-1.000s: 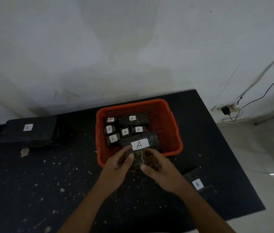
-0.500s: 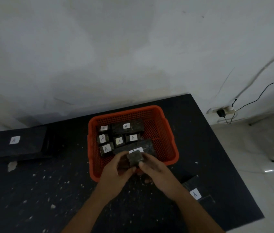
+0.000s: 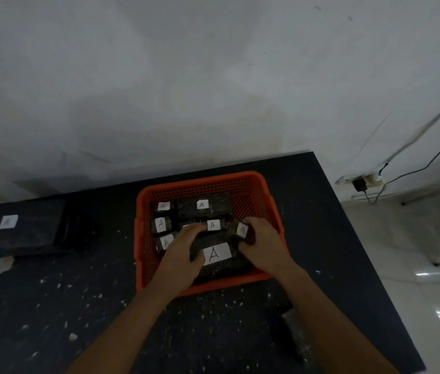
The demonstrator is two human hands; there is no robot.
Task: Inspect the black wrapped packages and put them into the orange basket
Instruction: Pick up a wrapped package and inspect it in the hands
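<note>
The orange basket [image 3: 264, 190] stands on the black table [image 3: 51, 306] and holds several black wrapped packages with white "A" labels. Both my hands are inside it. My right hand [image 3: 264, 244] grips a small black package [image 3: 241, 229] over the basket's right side, its label facing up. My left hand [image 3: 184, 252] lies with fingers stretched over the packages in the middle, touching the big package [image 3: 217, 255] at the front. A large flat package [image 3: 19, 225] lies on the table at the far left. Another package [image 3: 298, 336] lies beside my right forearm, partly hidden.
White crumbs are scattered over the table's left and front. The wall rises right behind the basket. The table's right edge drops to a tiled floor with a socket [image 3: 361, 182] and cables.
Both hands moved forward from the basket's front rim into the basket. The small package, held between both hands before, is now in my right hand alone, label up.
</note>
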